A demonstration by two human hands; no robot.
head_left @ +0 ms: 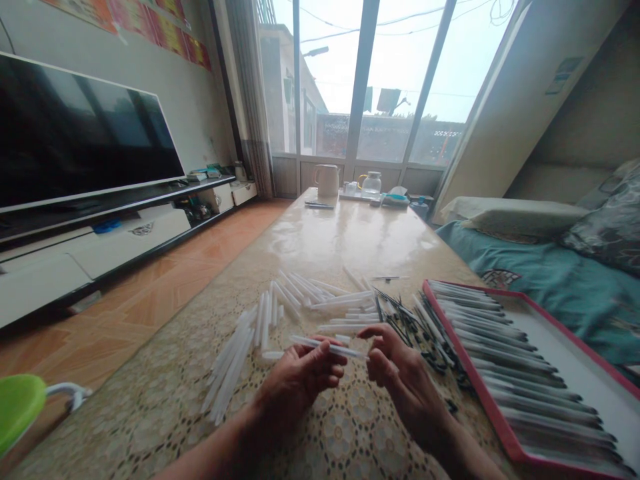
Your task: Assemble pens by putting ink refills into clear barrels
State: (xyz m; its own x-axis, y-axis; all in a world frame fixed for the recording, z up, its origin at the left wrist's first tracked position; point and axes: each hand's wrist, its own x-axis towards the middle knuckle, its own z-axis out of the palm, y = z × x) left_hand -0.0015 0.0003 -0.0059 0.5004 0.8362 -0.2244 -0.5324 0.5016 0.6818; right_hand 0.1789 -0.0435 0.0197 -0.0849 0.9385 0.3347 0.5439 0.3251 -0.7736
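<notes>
Both hands meet over the near part of the table (320,233). My left hand (300,377) is closed around a thin translucent white tube (325,346) that lies across its fingers. My right hand (397,367) pinches the tube's right end with curled fingers. Just beyond the hands lies a scatter of loose white tubes (300,297), with a second bunch (233,363) to the left. A heap of thin dark refills (405,320) lies right of them.
A red-rimmed tray (505,433) at the right holds rows of finished pens. A kettle (327,180), glass jug (373,183) and small items stand at the table's far end. TV and low cabinet at left, sofa at right, green stool at lower left.
</notes>
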